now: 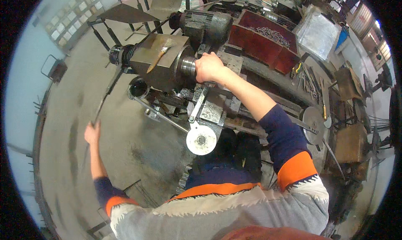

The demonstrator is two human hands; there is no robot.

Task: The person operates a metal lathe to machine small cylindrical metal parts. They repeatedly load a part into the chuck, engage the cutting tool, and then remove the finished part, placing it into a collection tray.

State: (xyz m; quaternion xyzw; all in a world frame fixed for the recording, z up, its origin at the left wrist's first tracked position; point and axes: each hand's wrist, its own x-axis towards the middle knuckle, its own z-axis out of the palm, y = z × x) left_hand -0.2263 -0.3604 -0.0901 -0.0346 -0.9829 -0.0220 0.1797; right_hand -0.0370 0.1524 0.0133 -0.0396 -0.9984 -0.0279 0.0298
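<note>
My left hand (92,133) is wrapped round a long metal lever (103,98) that slants up to the dark ringed end (120,55) of a lathe's headstock. My right hand (209,67) is closed in front of the shiny round chuck (187,67), at its face. Whatever lies within those fingers is hidden. A paintbrush (158,60) with a wooden handle rests on top of the headstock (142,47). Below my right hand is the greasy tool carriage (212,110), with a pale round handwheel (201,140) in front of it.
A dark red bin (264,41) of small metal parts stands behind the bed, beside a motor (207,24). Pliers (297,68) and several hand tools lie to the right, near another handwheel (313,125). A slanted metal sheet (125,14) stands at the back left.
</note>
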